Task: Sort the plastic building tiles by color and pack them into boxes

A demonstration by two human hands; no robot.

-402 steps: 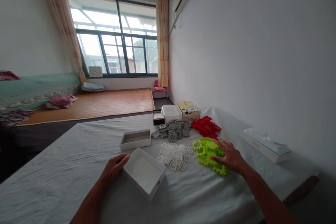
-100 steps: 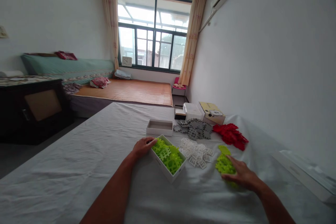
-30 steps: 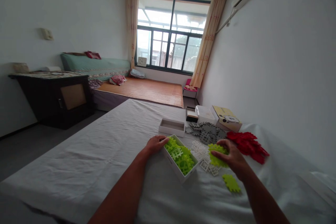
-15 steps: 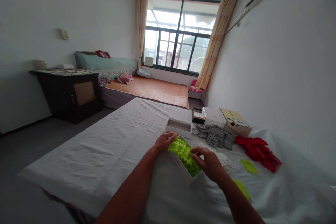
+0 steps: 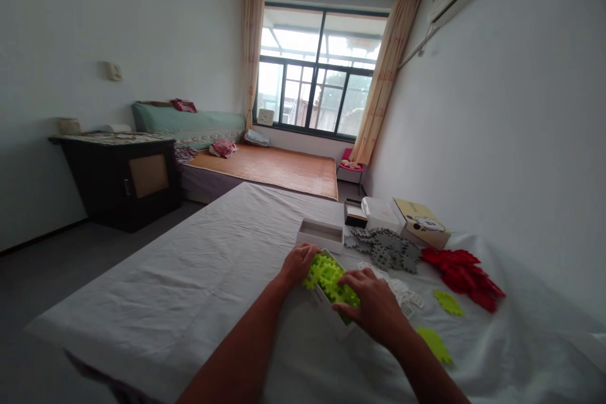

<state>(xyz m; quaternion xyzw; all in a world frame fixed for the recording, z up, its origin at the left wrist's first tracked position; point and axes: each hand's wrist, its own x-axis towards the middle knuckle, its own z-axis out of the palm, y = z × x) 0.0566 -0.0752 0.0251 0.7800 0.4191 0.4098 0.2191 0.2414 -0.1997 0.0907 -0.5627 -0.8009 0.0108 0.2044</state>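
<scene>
A small white box full of lime-green interlocking plastic pieces sits at a slant on the white-covered table. My left hand is closed over its far left corner, fingertips against the green pieces. Over the near half, my right hand reaches in from the right, thumb and fingers curled on a green piece; its palm side is hidden. Just right of that hand lie white lattice pieces. Two loose lime-green pieces, one farther off and one by my right forearm, rest on the cloth.
Beyond the hands stands a shallow white tray-like box. Grey interlocking pieces and red pieces are heaped to the right. A black box, a clear plastic container and a yellow carton line the back.
My right hand has moved left and farther over the box, covering more of the green pieces. My left hand remains at the box's far corner. The view has tilted up slightly.
</scene>
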